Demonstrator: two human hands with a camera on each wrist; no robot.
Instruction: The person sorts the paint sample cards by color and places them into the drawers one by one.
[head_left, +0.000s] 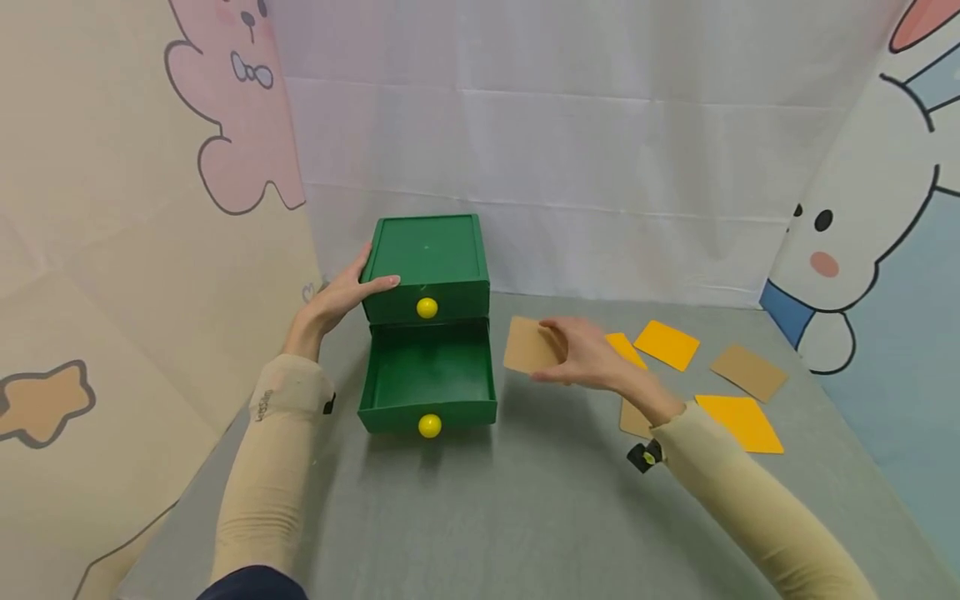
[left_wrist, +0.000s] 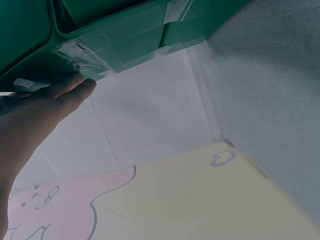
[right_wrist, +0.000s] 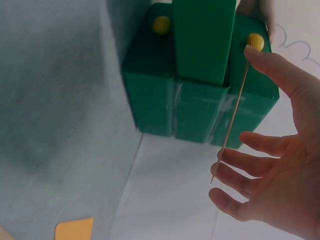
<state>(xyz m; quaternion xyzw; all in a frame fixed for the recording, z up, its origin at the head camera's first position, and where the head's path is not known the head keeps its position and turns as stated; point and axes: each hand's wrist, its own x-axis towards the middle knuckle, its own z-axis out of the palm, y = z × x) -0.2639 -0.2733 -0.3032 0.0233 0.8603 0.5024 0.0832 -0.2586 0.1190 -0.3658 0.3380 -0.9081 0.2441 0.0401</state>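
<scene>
A green drawer box with yellow knobs stands on the table. The drawer below its top one is pulled out toward me. My left hand rests on the box's upper left, thumb over the front top edge; in the left wrist view its extended fingers lie against the box's side. Beside the pulled-out drawer, my right hand pinches a tan card above the table. The right wrist view has this card edge-on, between thumb and fingertips.
Right of the right hand lie several loose cards, including a yellow card, a larger yellow card and a tan card. A white cloth wall rises behind the box. Printed cartoon panels stand at both sides.
</scene>
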